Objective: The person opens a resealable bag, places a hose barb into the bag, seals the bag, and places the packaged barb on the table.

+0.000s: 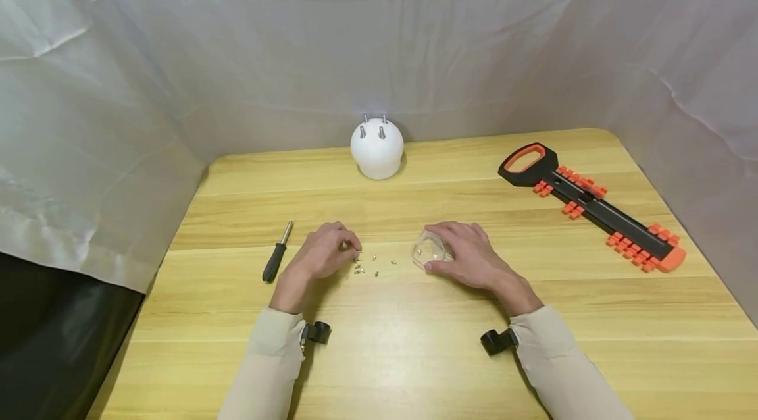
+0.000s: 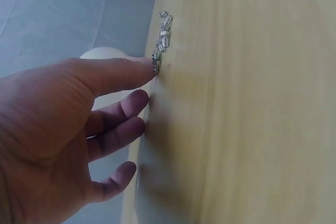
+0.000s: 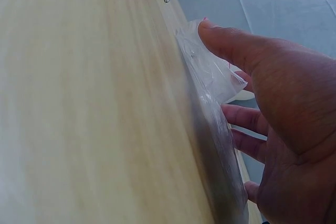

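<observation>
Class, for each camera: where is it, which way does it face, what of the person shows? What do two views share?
Head: on the head, facing forward and down at the tabletop; left grip, right grip and sleeved forearms show.
Left wrist: on that wrist, facing small metal pieces; left grip shows palm-side.
Right wrist: on that wrist, facing clear plastic bag; right grip shows palm-side, left grip partly at top.
Both wrist views share the small metal pieces.
</observation>
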{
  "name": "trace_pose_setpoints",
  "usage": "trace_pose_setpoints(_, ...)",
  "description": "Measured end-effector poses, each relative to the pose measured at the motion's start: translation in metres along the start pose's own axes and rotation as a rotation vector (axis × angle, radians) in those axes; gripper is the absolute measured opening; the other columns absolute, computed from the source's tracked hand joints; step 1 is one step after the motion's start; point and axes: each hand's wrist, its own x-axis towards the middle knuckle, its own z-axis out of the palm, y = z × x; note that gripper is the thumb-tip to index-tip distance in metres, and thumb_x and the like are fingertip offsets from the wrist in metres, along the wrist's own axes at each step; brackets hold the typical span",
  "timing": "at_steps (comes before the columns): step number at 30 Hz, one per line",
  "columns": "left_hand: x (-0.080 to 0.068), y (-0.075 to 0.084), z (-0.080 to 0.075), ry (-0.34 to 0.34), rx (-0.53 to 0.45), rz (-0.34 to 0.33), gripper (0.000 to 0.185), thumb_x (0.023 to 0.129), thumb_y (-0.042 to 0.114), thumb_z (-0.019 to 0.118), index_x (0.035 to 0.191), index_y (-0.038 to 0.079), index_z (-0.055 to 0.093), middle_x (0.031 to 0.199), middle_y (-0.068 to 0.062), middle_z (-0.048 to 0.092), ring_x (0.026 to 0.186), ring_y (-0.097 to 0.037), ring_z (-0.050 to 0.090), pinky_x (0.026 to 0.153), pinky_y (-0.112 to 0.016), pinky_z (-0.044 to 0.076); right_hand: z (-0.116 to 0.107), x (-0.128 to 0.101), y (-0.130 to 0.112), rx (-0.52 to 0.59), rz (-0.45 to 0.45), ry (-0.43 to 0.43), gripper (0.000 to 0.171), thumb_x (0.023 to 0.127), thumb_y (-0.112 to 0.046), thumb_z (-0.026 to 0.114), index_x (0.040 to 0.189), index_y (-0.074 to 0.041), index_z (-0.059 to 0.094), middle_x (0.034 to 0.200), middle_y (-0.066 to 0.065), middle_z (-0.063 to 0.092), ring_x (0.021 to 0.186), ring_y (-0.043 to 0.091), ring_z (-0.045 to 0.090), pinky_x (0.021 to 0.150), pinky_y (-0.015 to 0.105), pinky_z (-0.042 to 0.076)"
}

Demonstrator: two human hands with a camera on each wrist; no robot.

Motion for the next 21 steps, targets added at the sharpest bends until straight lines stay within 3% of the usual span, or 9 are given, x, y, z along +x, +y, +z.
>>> trace_pose_setpoints(12, 0.0005, 0.0044, 0.0009, 0.006, 0.009, -0.017, 0.004, 0.090, 0.031, 0.068, 0.093, 0.030, 0.072, 0.105, 0.008, 0.062, 0.102, -0.017, 0.053, 0.088, -0.047, 0.040, 0.0003, 0.0011, 0.0021, -0.006, 0.001, -0.006, 0.071, 0.083, -0.053, 0.070, 0.144, -0.026, 0.045, 0.144, 0.005, 0.048, 0.135, 0.031, 0.041, 0.115, 0.061, 0.009)
trace_pose_setpoints(21, 0.0007, 0.0087, 0.0048, -0.011, 0.009, -0.024, 0.009, 0.091, 0.023, 0.058, 0.092, 0.022, 0.066, 0.109, 0.004, 0.058, 0.105, -0.019, 0.050, 0.085, -0.040, 0.034, -0.0001, 0.0007, 0.0013, 0.001, 0.001, -0.006, 0.071, 0.083, -0.052, 0.070, 0.144, -0.025, 0.045, 0.144, 0.006, 0.048, 0.134, 0.031, 0.041, 0.116, 0.061, 0.009)
